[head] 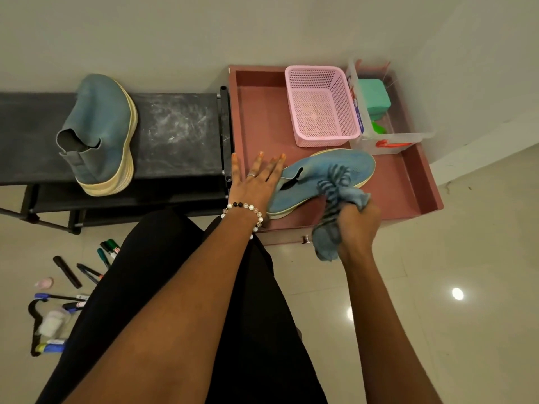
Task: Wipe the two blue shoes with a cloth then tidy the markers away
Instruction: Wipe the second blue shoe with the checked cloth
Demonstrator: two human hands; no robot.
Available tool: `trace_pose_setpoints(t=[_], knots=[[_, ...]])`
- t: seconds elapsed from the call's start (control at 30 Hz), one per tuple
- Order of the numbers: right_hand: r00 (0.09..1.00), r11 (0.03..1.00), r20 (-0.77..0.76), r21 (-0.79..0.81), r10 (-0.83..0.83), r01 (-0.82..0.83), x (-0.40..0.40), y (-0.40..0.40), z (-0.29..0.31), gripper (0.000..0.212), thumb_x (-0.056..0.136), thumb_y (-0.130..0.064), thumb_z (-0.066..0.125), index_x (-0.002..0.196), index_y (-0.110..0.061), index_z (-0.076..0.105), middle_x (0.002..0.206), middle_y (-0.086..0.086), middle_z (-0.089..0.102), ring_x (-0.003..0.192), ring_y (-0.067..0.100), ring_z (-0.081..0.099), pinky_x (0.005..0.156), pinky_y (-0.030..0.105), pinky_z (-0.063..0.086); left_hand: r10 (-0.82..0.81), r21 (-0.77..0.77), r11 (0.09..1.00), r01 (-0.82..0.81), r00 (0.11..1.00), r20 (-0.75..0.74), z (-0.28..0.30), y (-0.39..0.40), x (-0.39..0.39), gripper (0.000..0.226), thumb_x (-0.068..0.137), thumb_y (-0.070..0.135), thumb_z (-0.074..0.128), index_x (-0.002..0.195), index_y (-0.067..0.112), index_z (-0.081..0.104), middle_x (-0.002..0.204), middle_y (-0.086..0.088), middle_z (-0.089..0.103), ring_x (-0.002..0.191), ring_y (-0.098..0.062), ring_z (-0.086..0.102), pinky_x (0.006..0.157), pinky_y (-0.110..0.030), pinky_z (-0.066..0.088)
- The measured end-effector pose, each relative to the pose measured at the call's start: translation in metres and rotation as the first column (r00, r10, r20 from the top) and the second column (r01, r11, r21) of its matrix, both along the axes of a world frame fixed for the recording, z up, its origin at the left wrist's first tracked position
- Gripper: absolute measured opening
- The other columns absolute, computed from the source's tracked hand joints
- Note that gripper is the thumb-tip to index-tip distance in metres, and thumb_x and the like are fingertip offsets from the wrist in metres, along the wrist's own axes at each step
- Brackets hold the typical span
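One blue shoe [347, 167] lies on its side in the dark pink tray [259, 112]. My left hand [256, 179] rests flat, fingers straight, at the shoe's heel end. My right hand [357, 225] grips a bunched blue striped cloth [335, 196] that drapes against the shoe's upper. The second blue shoe [100, 132] lies on its side, pale sole to the right, on the black rack [180, 132] at the left. Several markers [87, 272] lie scattered on the floor at the lower left.
A pink mesh basket [322, 106] and a clear box [385, 138] with a green sponge [373, 97] sit at the back of the tray. My black-clad leg [186, 287] fills the lower middle. A pouch and small items [51, 322] lie among the markers. Tiled floor extends to the right.
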State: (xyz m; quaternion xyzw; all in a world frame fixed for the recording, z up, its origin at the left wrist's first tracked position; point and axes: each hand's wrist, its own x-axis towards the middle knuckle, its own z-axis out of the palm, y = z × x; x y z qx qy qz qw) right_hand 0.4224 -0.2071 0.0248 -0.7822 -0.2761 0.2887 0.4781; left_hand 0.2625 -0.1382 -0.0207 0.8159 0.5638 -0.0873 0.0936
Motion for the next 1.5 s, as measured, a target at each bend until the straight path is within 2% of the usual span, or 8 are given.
trace_pose_setpoints(t=[0.13,0.3,0.57,0.8,1.0,1.23,1.4,1.5], knots=[[0.974,0.992,0.189,0.001,0.123,-0.126,-0.012,0.017,-0.013,0.015,0.086,-0.013,0.052,0.095,-0.006,0.061,0.084,0.001,0.062,0.071,0.010,0.056,0.063,0.024,0.045,0.003,-0.010,1.000,-0.003,1.000,0.008,0.000,0.001,0.000,0.109,0.086,0.017,0.065,0.147,0.023,-0.024,0.161,0.008,-0.003,0.147,-0.021,-0.011,0.107,-0.069,-0.007],[0.411,0.690,0.572,-0.446,0.710,-0.570,-0.054,0.007,-0.062,0.036,0.064,-0.012,0.057,0.098,-0.004,0.065,0.103,0.014,0.064,0.092,0.034,0.057,0.083,0.035,0.035,0.015,0.025,1.000,-0.016,0.999,0.034,-0.007,0.003,-0.001,0.086,0.097,0.045,0.042,0.146,0.027,-0.026,0.160,0.010,0.000,0.147,-0.021,-0.011,0.104,-0.069,-0.017],[0.354,0.716,0.645,-0.467,0.677,-0.519,-0.009,0.008,-0.048,0.057,0.069,-0.003,0.061,0.122,-0.025,0.062,0.128,-0.008,0.059,0.106,0.034,0.048,0.082,0.041,0.046,0.007,-0.028,1.000,-0.007,1.000,0.004,-0.004,0.001,-0.001,0.135,0.068,0.030,0.082,0.145,0.025,-0.028,0.161,0.007,0.000,0.147,-0.021,-0.011,0.106,-0.069,-0.012],[0.609,0.758,0.460,-0.475,0.646,-0.446,-0.074,-0.007,-0.050,0.048,0.082,-0.005,0.053,0.130,-0.008,0.052,0.134,0.008,0.053,0.112,0.034,0.043,0.087,0.040,0.045,0.025,0.061,0.998,-0.025,1.000,0.005,-0.012,0.003,-0.001,0.099,0.092,0.024,0.057,0.146,0.027,-0.025,0.161,0.008,0.001,0.147,-0.022,-0.009,0.101,-0.068,-0.020],[0.347,0.679,0.588,-0.573,0.730,-0.458,-0.027,-0.003,-0.043,0.053,0.079,-0.009,0.061,0.128,-0.030,0.057,0.136,-0.009,0.054,0.117,0.033,0.043,0.090,0.040,0.042,0.009,-0.007,1.000,-0.009,1.000,-0.005,-0.002,0.000,0.001,0.126,0.074,0.022,0.077,0.146,0.023,-0.027,0.161,0.003,-0.001,0.147,-0.021,-0.011,0.102,-0.067,-0.019],[0.419,0.646,0.492,-0.613,0.763,-0.455,-0.066,-0.006,-0.042,0.040,0.086,-0.009,0.051,0.125,-0.013,0.055,0.131,0.001,0.051,0.111,0.034,0.045,0.081,0.037,0.046,0.017,0.019,1.000,-0.017,1.000,-0.002,-0.003,0.001,0.001,0.092,0.095,0.019,0.050,0.147,0.023,-0.025,0.161,0.004,-0.004,0.147,-0.022,-0.011,0.106,-0.068,-0.015],[0.161,0.540,0.525,-0.734,0.836,-0.412,-0.008,0.010,-0.035,0.049,0.089,-0.016,0.050,0.135,-0.035,0.046,0.141,-0.014,0.045,0.123,0.031,0.037,0.087,0.038,0.048,0.009,-0.027,1.000,-0.009,1.000,-0.016,0.003,-0.001,0.000,0.117,0.080,0.018,0.070,0.146,0.022,-0.027,0.161,0.003,-0.004,0.147,-0.022,-0.013,0.105,-0.069,-0.016],[0.299,0.633,0.559,-0.707,0.774,-0.316,-0.033,0.021,-0.033,0.030,0.092,-0.022,0.049,0.121,-0.022,0.057,0.126,0.000,0.056,0.115,0.034,0.043,0.081,0.039,0.048,0.020,-0.031,0.999,-0.021,1.000,-0.016,0.000,0.000,0.000,0.118,0.080,0.024,0.071,0.146,0.022,-0.028,0.161,0.003,-0.003,0.147,-0.022,-0.012,0.106,-0.070,-0.012]])
